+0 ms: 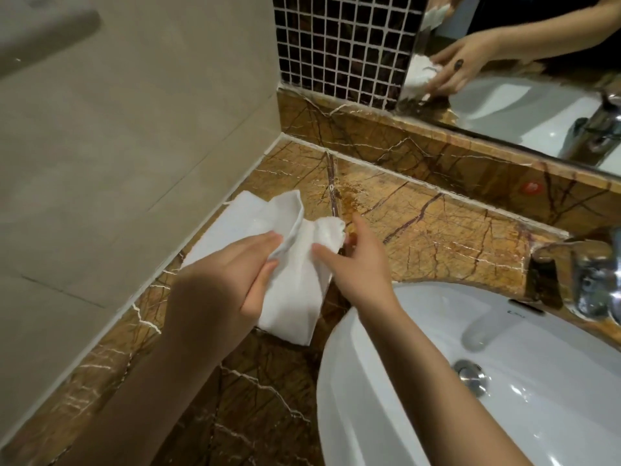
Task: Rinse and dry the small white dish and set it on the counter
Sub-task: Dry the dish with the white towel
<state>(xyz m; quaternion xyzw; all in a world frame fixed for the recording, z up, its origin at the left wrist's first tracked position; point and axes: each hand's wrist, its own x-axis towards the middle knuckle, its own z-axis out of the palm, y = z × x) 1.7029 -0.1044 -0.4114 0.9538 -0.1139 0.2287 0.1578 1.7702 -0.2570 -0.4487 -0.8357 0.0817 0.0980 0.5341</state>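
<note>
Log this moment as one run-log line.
phase: drying | left hand: grips white towel | right hand: touches towel | dish: hidden | over counter | sink: tap off

The counter is brown marble with white and dark veins. The cloth and basin are white. The side wall is beige, and the mosaic tiles are dark brown with white grout.
</note>
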